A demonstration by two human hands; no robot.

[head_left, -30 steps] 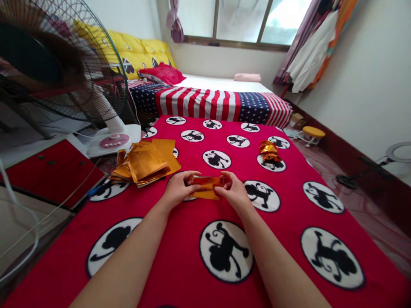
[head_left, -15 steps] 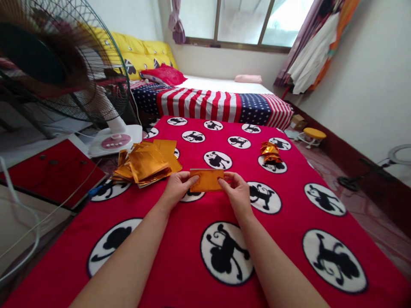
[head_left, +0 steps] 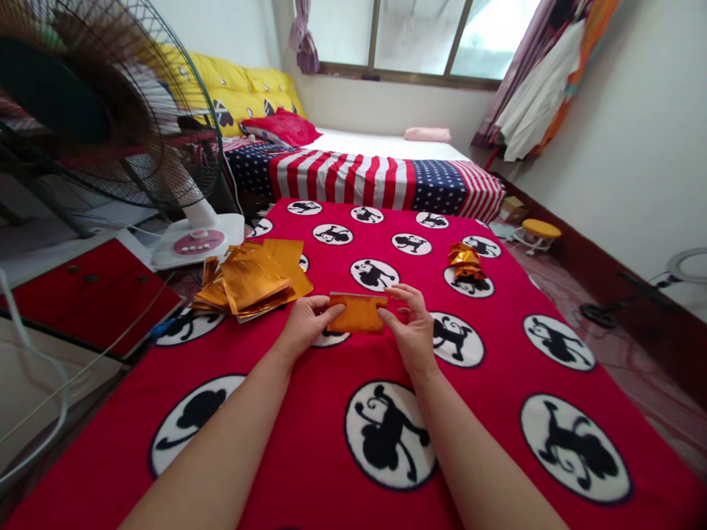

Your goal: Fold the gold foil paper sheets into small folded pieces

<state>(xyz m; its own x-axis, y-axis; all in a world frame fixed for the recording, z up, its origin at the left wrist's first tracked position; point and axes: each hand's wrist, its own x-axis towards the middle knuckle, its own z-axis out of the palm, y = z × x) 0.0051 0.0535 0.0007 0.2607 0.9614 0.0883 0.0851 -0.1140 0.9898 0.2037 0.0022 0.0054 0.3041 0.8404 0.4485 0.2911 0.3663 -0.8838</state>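
Note:
Between my hands is a small folded rectangle of gold foil paper (head_left: 358, 315), a pale edge showing along its top. My left hand (head_left: 310, 322) pinches its left end, thumb on the near face. At the right end my right hand (head_left: 409, 324) has its thumb on the paper's edge, while the index finger is raised off it; the other fingers are partly hidden behind. Left of my left hand lies a loose pile of gold foil sheets (head_left: 257, 280). A smaller cluster of folded gold pieces (head_left: 465, 261) sits farther back on the right.
A red cloth (head_left: 309, 442) with black monkey figures in white circles covers the surface under my hands. To the left stands a fan (head_left: 193, 239) beside a dark red panel (head_left: 99, 294). Beyond is a bed (head_left: 353, 177); a yellow stool (head_left: 540, 230) is at right.
The folded foil paper has shifted slightly right and toward me. My right index finger has lifted away from the paper's top corner. My left hand keeps its pinch.

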